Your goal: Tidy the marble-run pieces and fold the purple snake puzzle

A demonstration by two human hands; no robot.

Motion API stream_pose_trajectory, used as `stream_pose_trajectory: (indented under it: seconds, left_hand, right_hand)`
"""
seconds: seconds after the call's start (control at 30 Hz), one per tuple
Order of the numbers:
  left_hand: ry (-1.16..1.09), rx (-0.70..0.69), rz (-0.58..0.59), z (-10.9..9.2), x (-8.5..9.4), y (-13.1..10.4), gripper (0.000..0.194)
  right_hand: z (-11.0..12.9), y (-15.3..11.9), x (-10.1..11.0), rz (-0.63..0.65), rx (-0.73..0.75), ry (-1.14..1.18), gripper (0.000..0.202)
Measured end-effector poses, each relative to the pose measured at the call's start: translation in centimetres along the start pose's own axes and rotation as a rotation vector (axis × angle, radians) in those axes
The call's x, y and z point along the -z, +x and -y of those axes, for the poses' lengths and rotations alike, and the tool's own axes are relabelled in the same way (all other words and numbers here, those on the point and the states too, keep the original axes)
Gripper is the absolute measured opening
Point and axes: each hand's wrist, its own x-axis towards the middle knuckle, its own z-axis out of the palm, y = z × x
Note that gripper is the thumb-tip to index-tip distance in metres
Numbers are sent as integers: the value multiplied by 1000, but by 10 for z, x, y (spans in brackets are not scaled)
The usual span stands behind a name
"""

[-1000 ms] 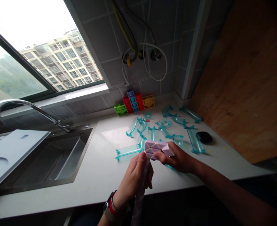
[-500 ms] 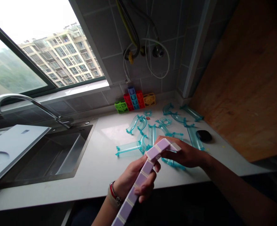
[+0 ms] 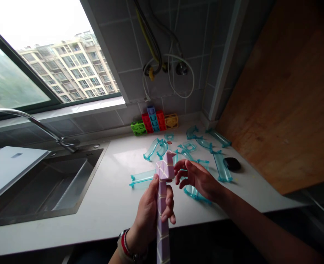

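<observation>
My left hand [image 3: 150, 205] is closed around the straight part of a purple-and-white snake puzzle [image 3: 162, 234] made of wedge segments, its thumb lying along one side. The puzzle's upper end is folded into a small bent head, and its lower end runs out of the bottom of the view. Beside that folded end, my right hand [image 3: 196, 178] has its fingers apart and curved, with nothing in them. Just behind the hands, clear teal track pieces [image 3: 144, 178] lie scattered on the white countertop [image 3: 112, 205].
A sink [image 3: 76, 190] with a chrome faucet [image 3: 32, 121] and a white board [image 3: 10, 176] is at left. Coloured pop-it-like blocks [image 3: 154, 121] stand against the wall. A black oval object [image 3: 232, 163] lies at right, near a wooden panel [image 3: 274, 110].
My right hand has let go of the puzzle's upper end and opened. That end has turned into a compact fold, and the puzzle now stands more upright in my left hand.
</observation>
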Motion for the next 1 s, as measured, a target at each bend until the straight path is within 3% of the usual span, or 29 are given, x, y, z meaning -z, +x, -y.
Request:
stream_pose_trajectory:
  seconds: [0.07,0.17,0.3,0.57,0.7,0.8,0.9,1.0]
  left_hand:
    - [115,-19,-29,-2,1,-1,56]
    - [201,-155,-73,0,-4,-2,42]
    - [275,-265,-65,3,-9,-2,31]
    - [770,-495,-99,-6,2,-9,36]
    - [834,-438,-48,-11,2,-13,41]
    - [698,-316,28,-20,8,-16,45]
    - [410,-163,216,-27,19,-19,46]
    - [143,13,475,-25,26,-24,47]
  right_hand:
    - [1,-3,-3,17,7,-35,49]
    - [-4,-7,-8,-8,18,-67,44]
    - [-12,-8,-12,30,38,-249,33]
    - [-21,-16,-22,-34,134,-369,24]
    - [-33,-22,-26,-160,194,-387,23]
    - [-24,-20,-21,-131,197,-510,22]
    - [14,-8,-18,49,222,-791,22]
    - [69,10,-26,404,264,-1103,18]
